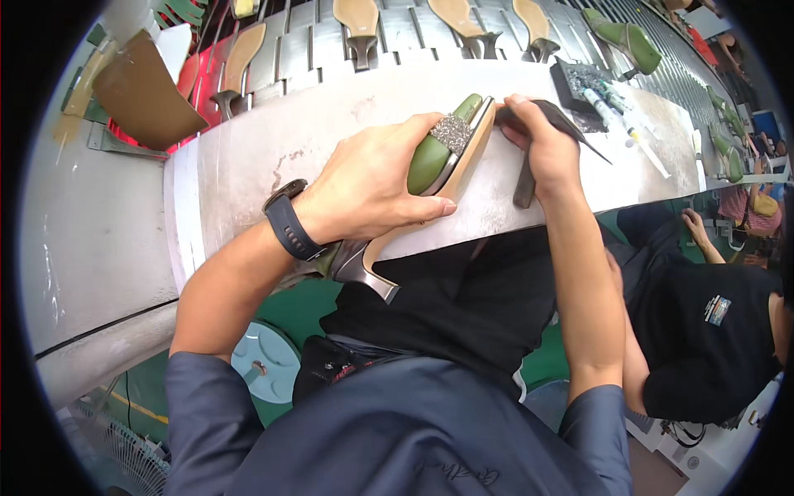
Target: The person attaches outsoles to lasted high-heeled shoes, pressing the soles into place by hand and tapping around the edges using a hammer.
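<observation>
Head view: left hand (372, 178) clamped around a green heeled shoe (427, 164), toe pointing away, sole (475, 150) turned right, above the worktable's (298, 128) near side. Right hand (552, 153) wrapped on a dark hammer (566, 121), one end beside the toe; contact unclear. Judgement: brace shoe firmly, keep taps short and square, left fingertips clear, glittery band (452, 134) unstruck.

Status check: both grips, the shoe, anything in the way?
Left grip around green shoe, tan sole facing right. Right grip on black hammer-like tool, near shoe, contact unclear. Black box farther right, not between them.
</observation>
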A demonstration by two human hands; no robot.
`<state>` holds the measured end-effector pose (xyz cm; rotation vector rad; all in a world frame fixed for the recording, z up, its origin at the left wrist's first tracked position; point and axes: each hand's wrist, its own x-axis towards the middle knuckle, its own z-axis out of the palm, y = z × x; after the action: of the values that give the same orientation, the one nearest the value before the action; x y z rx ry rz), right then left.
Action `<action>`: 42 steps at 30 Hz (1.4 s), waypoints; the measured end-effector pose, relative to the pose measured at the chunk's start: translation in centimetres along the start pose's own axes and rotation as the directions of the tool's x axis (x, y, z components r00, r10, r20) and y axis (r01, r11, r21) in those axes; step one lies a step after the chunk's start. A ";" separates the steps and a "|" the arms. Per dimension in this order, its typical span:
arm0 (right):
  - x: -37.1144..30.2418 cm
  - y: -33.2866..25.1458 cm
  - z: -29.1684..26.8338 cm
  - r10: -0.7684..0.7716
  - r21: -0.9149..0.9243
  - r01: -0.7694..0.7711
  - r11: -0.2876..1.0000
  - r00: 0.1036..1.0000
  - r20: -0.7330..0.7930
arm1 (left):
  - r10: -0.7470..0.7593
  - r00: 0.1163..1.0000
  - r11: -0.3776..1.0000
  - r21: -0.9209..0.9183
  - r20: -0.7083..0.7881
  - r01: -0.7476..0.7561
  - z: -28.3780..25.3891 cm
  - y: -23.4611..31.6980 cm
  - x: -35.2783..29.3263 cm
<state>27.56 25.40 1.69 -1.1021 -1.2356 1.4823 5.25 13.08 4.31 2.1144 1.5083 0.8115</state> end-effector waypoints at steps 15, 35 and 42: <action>-14.8 -8.6 1.7 -0.660 0.087 0.658 0.748 0.724 0.202 | 0.192 0.859 0.949 -0.133 -0.475 -0.286 -3.5 8.7 -2.1; -16.1 -15.8 0.6 -0.152 -0.124 0.285 0.951 0.776 0.612 | 0.444 0.703 0.889 0.175 -0.555 -0.423 1.6 10.0 -7.5; -18.2 -3.0 2.6 -0.029 0.028 0.018 0.999 0.890 0.454 | 0.383 0.711 0.904 0.397 -0.590 -0.158 6.4 1.5 -11.8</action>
<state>29.08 7.52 6.57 -0.7365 -1.5360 1.7958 7.70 1.39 -2.07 2.4798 1.7646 1.6742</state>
